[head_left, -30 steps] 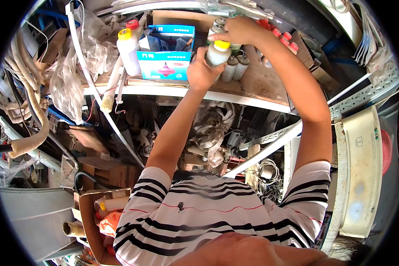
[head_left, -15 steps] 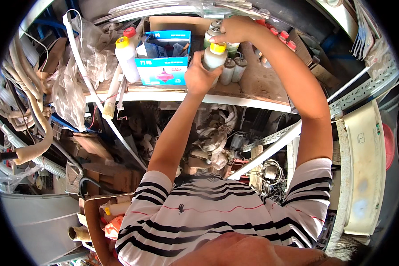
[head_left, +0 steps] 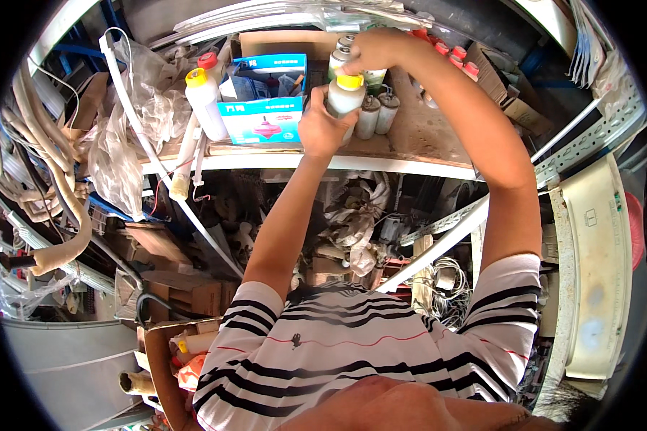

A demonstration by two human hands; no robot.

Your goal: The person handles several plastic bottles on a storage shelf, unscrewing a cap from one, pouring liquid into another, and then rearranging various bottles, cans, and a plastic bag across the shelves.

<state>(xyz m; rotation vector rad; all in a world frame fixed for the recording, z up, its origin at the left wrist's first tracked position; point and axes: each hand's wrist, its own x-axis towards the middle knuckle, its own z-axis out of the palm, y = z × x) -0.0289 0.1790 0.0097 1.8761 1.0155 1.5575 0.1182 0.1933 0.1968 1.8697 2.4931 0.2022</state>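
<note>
head view looks down at both arms reaching up to a cluttered shelf [head_left: 410, 161]. left hand [head_left: 322, 126] is closed around a white bottle with a yellow cap [head_left: 345, 97], thumb on its near side and fingers curled round the far side, holding it upright just above the shelf board. right hand [head_left: 370, 49] sits just beyond and above it, fingers bent down over the top of a second grey-white bottle [head_left: 343, 54] that stands behind the first; how firmly it grips i cannot tell. just right of the left hand stand two small grey canisters [head_left: 377, 111] side by side on the board. just left of that hand is a blue and white carton [head_left: 262, 108], open at the top. further left stands another white bottle with a yellow cap [head_left: 205, 104], with a red-capped bottle [head_left: 208, 61] behind it. beyond the right hand, to its right, a row of red caps [head_left: 456, 54] shows along the back of the shelf. far left hang crumpled clear plastic bags [head_left: 122, 136] and a white pipe [head_left: 158, 158]. a striped shirt [head_left: 352, 352] fills the lower edge.
</note>
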